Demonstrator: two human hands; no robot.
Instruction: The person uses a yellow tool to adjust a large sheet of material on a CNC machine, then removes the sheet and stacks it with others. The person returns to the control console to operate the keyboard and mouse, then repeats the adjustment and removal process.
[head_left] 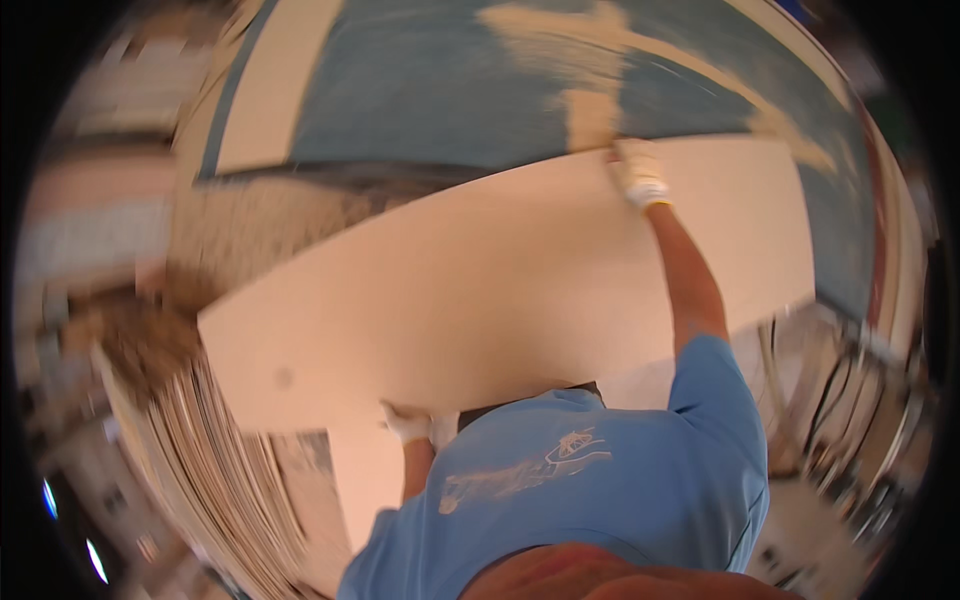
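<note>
A long pale board (480, 300) slants across the middle of the view, its right part overlapping a blue-grey surface (420, 90). On the board's far edge is my right hand (637, 172), in a whitish glove, its fingers bent over that edge. My left hand (407, 422), gloved as well, grips the near edge close to my body. The fingers under the board are hidden, and motion blurs both hands a little.
Tan dusty streaks (592, 115) mark the blue-grey surface, and a pale strip (275, 85) lies on its left part. A stack of thin sheets (225, 465) stands at the lower left. Cables or thin rods (840, 400) are at the right, near the floor (815, 530).
</note>
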